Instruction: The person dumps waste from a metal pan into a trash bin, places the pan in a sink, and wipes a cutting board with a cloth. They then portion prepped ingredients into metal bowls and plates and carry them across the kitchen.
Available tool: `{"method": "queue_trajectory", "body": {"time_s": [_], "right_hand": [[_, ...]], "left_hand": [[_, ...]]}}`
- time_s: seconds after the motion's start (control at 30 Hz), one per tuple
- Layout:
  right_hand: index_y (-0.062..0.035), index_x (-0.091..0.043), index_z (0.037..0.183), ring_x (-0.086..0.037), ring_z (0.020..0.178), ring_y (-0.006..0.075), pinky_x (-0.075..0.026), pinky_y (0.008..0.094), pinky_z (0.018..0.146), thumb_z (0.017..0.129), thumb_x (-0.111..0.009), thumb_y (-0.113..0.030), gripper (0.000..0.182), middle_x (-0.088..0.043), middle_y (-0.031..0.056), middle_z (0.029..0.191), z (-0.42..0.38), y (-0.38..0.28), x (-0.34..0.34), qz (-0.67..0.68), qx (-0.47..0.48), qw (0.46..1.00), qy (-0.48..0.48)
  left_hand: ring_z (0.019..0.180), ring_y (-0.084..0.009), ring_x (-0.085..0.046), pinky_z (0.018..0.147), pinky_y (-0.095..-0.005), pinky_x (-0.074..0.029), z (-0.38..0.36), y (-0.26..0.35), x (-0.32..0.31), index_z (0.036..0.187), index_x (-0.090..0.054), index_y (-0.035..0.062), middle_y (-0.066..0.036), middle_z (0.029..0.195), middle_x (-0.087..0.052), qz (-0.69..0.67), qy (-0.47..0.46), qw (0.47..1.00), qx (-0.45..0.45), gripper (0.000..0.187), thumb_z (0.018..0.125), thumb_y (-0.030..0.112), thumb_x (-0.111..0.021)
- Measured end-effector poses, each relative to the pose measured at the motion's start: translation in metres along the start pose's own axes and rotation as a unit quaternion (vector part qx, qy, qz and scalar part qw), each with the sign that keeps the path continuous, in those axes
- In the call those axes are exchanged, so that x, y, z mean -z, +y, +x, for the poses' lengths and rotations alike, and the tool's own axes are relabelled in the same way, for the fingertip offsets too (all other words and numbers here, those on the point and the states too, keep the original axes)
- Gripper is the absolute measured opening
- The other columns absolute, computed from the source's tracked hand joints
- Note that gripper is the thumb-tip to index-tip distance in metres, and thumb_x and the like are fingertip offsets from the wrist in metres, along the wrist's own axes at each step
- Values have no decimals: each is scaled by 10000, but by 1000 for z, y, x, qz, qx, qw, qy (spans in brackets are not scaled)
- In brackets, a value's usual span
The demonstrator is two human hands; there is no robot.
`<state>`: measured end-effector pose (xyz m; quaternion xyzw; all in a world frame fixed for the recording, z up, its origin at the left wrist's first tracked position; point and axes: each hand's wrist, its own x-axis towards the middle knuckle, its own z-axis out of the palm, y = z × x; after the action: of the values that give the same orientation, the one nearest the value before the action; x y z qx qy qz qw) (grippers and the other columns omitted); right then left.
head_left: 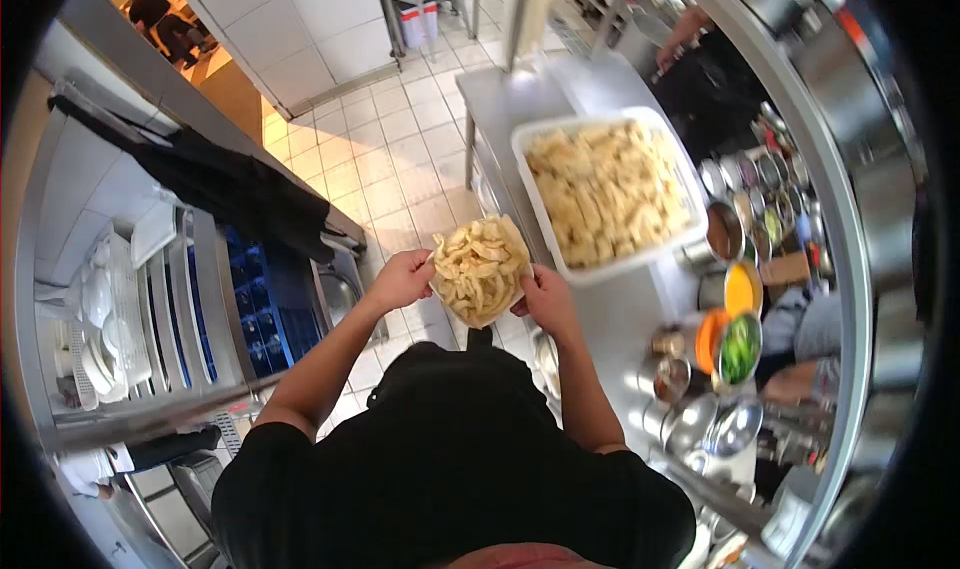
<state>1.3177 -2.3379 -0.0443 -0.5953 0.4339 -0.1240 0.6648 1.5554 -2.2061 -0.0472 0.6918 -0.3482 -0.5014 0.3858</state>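
Observation:
Pale yellow strips of food [478,267] fill a lined bowl or bag [518,241] in front of my chest; I cannot make out which it is. My left hand [402,280] grips its left edge, fingers closed. On the opposite edge my right hand [546,299] is also closed. To the right, a large white tub [540,214] stands on the steel counter [622,319], full of similar pale pieces [605,194]. The tub is close to my right hand but apart from it.
Right of the counter are an orange container [709,339], a bowl of green vegetables [740,349], a yellow-filled container [742,289] and metal bowls [735,426]. People stand beyond. At left are a black cloth [215,184], stacked white dishes [100,319] and blue racks [262,304]. Tiled floor [400,159] lies ahead.

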Motion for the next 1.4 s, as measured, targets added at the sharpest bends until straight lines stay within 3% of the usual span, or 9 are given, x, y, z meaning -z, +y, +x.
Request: {"method": "queue_trajectory", "body": {"time_s": [0.3, 0.43, 0.57, 0.77, 0.9, 0.93, 1.0, 1.13, 1.4], "right_hand": [[36, -567, 1145, -649, 609, 153, -504, 245, 512, 914, -533, -181, 318, -662, 122, 888, 297, -168, -76, 107, 43, 993, 9], [10, -539, 1225, -646, 904, 208, -515, 294, 753, 939, -485, -198, 357, -627, 153, 1120, 394, -217, -82, -55, 215, 962, 161], [29, -374, 1352, -382, 1273, 406, -344, 469, 1023, 910, -500, -93, 477, -373, 292, 1371, 446, -333, -79, -325, 408, 763, 382], [73, 90, 1415, -233, 1342, 377, -204, 484, 1109, 729, -787, -263, 1163, -21, 277, 1486, 584, -420, -48, -286, 342, 595, 668], [90, -297, 1252, -543, 1040, 214, -472, 359, 924, 730, -811, -130, 765, -492, 186, 1216, 624, -438, 27, -159, 419, 406, 797], [92, -477, 1132, -591, 923, 181, -507, 363, 845, 766, -777, -96, 509, -608, 140, 1069, 622, -448, 30, -165, 240, 353, 889], [14, -627, 1063, -632, 884, 169, -522, 335, 760, 807, -739, -134, 316, -678, 104, 989, 627, -485, 45, -52, 255, 250, 933], [-54, -573, 1205, -639, 796, 286, -503, 432, 695, 756, -611, -197, 473, -665, 134, 944, 595, -475, 71, -406, -328, 122, 844], [-47, -518, 1255, -582, 932, 304, -463, 461, 799, 809, -524, -281, 504, -601, 155, 1071, 816, -492, 79, -317, -150, 317, 881]], "left_hand": [[570, -127, -613, 547, -256, -512, 234, 53, 245, 965, -628, -5, -58, 718, -638, -79, 64, 995, -5, 279, 931, 216, -459], [569, -135, -612, 529, -256, -497, 359, 96, 353, 942, -630, -2, -63, 725, -642, -99, 58, 993, -11, 293, 950, 227, -447], [560, -120, -603, 517, -249, -493, 492, 154, 453, 943, -629, 14, -62, 707, -632, -103, 75, 992, -17, 293, 955, 268, -482], [530, -123, -578, 501, -242, -484, 723, 243, 564, 866, -609, 20, -61, 685, -614, -145, 101, 983, -43, 236, 923, 220, -497], [532, -132, -560, 492, -256, -459, 893, 295, 637, 808, -590, 35, -61, 652, -589, -190, 100, 974, -77, 216, 920, 183, -478], [533, -134, -556, 489, -258, -453, 933, 312, 657, 803, -587, 37, -59, 644, -583, -192, 109, 972, -82, 216, 920, 180, -476], [540, -137, -556, 491, -258, -453, 1021, 343, 694, 799, -586, 38, -59, 642, -579, -206, 122, 966, -94, 213, 920, 174, -475], [505, -159, -557, 444, -278, -443, 1189, 393, 772, 807, -586, -2, -95, 646, -594, -262, 180, 943, -94, 187, 878, 126, -469], [532, -188, -610, 492, -311, -537, 1496, 450, 924, 864, -572, -17, -122, 670, -614, -291, 245, 919, -108, 161, 861, 99, -461]]}}
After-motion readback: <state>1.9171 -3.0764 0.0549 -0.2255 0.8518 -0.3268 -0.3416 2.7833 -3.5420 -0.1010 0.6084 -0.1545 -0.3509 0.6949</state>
